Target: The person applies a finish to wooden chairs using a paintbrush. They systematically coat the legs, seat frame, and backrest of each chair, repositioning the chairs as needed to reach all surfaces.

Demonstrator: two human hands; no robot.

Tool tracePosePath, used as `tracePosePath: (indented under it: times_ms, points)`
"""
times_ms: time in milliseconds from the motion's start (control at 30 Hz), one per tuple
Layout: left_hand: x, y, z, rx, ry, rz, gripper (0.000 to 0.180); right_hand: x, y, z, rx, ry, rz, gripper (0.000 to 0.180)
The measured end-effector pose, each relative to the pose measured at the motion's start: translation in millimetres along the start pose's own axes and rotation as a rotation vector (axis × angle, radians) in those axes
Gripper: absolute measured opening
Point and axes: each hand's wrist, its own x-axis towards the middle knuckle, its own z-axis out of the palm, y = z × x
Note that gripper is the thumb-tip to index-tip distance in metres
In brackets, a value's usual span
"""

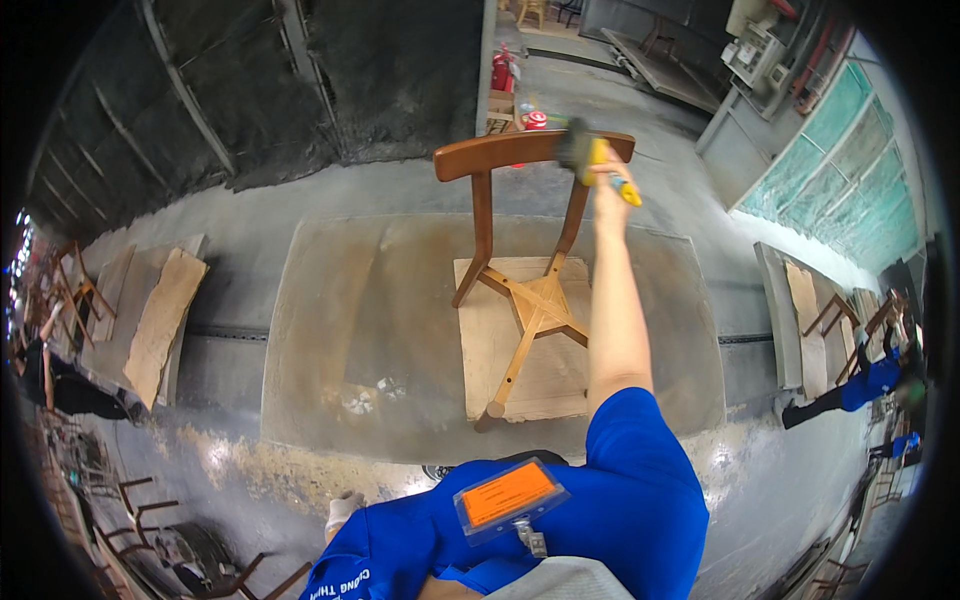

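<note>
In my right hand (607, 178) is a black-and-yellow hand tool (573, 150) that looks like a sander, blurred by motion. Its dark head is against the right part of the curved backrest of a brown wooden chair frame (500, 152). Instead of a seat, the frame shows lighter crossed bars (541, 305). It rests on a sheet of cardboard (480, 360) on a wide grey platform (330, 330). Low at my left side, what looks like my left hand (344, 508) in a pale covering hangs apart from the chair; its fingers cannot be made out.
Similar platforms with cardboard (165, 320) and chair frames stand left and right, with people (868, 385) working at them. Dark wall panels (400, 80) rise behind. A red fire extinguisher (502, 72) is at the back. More chair frames (140, 510) lie lower left.
</note>
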Motion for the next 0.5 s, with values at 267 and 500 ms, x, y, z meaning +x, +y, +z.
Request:
tracePosePath:
  times_ms: [267,500]
  points:
    - [47.7,56.9,-1.9,0.153,-0.068,0.006,0.065,-43.2,-20.2,52.7,-0.33,-0.005,-0.29,0.012]
    - [72.7,125.3,3.8,0.317,-0.113,0.05,0.064,-0.9,-18.1,21.2,0.266,-0.07,0.158,0.02]
